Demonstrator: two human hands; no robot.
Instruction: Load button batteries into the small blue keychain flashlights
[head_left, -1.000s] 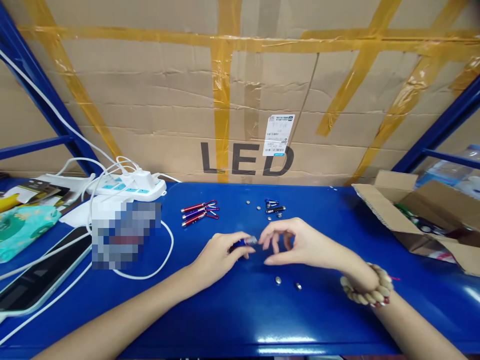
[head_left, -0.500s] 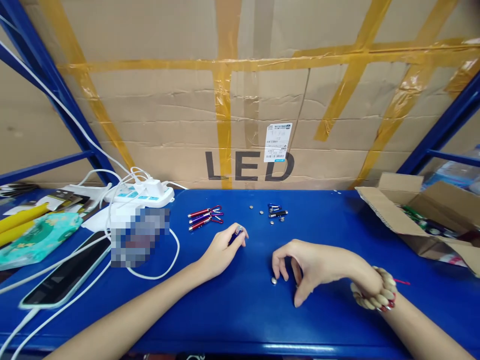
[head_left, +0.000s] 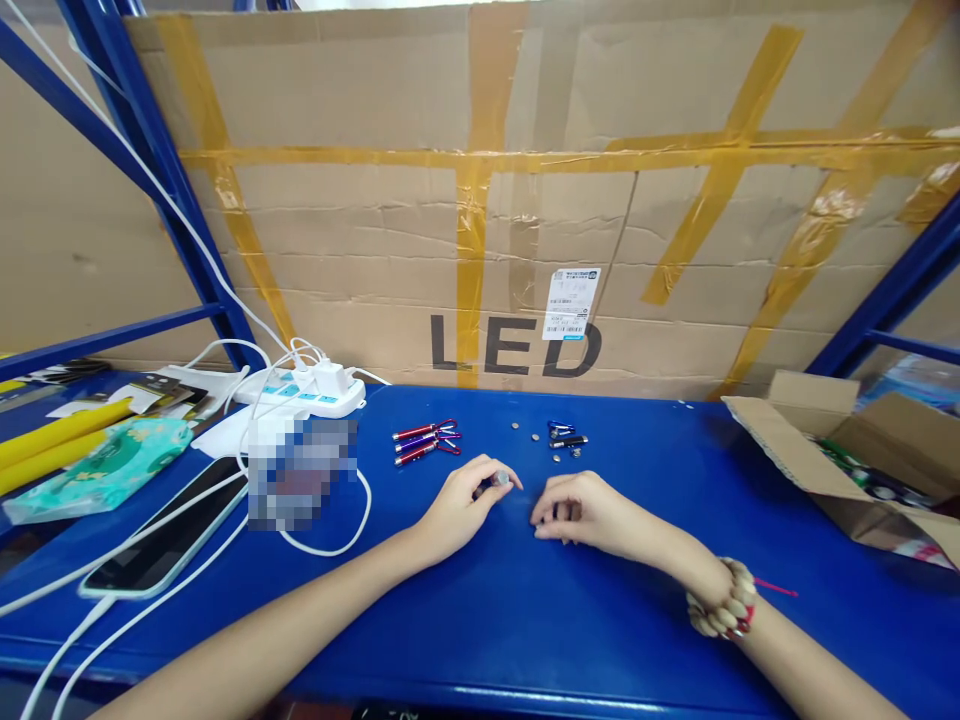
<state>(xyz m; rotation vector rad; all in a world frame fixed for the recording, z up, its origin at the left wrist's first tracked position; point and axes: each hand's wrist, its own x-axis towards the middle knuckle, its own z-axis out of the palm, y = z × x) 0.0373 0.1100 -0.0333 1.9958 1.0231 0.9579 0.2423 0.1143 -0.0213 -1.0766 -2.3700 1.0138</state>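
- Tube (head_left: 502,479), small, with a silver end, is in my left hand (head_left: 466,503), above the middle of the blue table (head_left: 525,635).
- My left fingers are curled around this tube and grip it; its silver end shows between thumb and fingers, directed to the right.
- My right hand (head_left: 562,512) is just beside, to the right, with the fingers bent and the tips near together. One tiny shiny spot shows at these tips, but it is too small, so I cannot tell if something is gripped.
- Around my right wrist I wear a bracelet (head_left: 721,602) of pale beads.
- On the far side, a little to the left, lie three penlights (head_left: 421,441), two red and one purple, side by side.
- On the far side, more to the right, are a black tube (head_left: 568,442), some blue pieces (head_left: 561,428) and a few silver discs (head_left: 535,437).
- At the right stands an opened carton (head_left: 814,393); at the left lies a phone (head_left: 154,556).
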